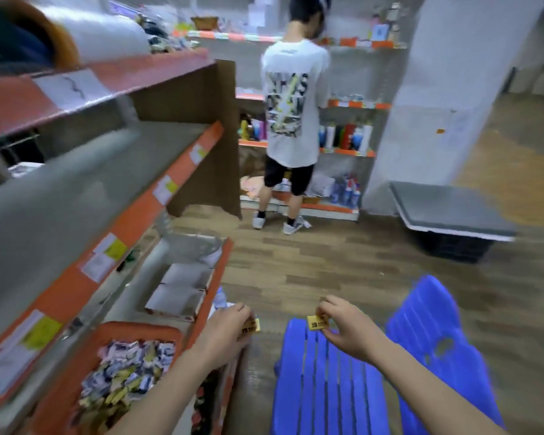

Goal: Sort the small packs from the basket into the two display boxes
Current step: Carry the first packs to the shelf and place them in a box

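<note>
A grey metal shelf unit with orange edge strips [76,189] fills the left of the frame. A blue slatted plastic chair [327,387] sits at lower right. At lower left, an orange plastic basket [139,328] holds mixed small packs [123,372]. Just above it are two white cardboard display boxes [186,274]. At bottom centre, the left hand [223,331] pinches a small yellow pack [251,327], and the right hand [349,328] pinches another yellow pack [315,322].

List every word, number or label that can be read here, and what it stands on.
No text reads for certain.
Left yellow pack, in the left hand: dark print, blurred.
Right yellow pack, in the right hand: dark print, blurred.
Shelf-edge labels: too blurred.
T-shirt back print: large letters, illegible.
</note>
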